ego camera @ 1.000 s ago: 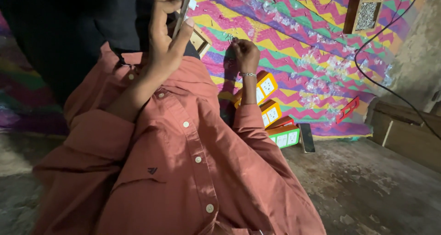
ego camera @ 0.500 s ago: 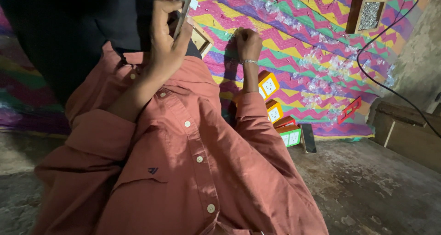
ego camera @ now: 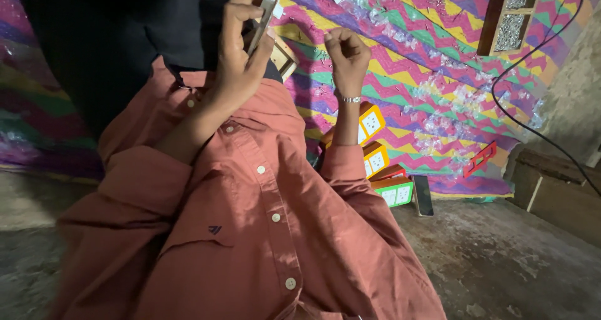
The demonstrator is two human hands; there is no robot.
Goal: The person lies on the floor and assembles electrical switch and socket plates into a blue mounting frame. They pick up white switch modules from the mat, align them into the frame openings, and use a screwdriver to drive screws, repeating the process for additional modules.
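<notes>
L hand (ego camera: 241,57) pinches a thin flat plate (ego camera: 266,16), long axis tilted upright; R hand (ego camera: 346,54), curled closed & apparently empty, sits just beside it, nearer the boxes (ego camera: 375,160).

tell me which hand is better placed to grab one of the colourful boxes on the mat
Probably the right hand. Its forearm runs right beside the stacked boxes, and its curled fingers show nothing held. The left hand is busy gripping a thin flat plate.
</notes>
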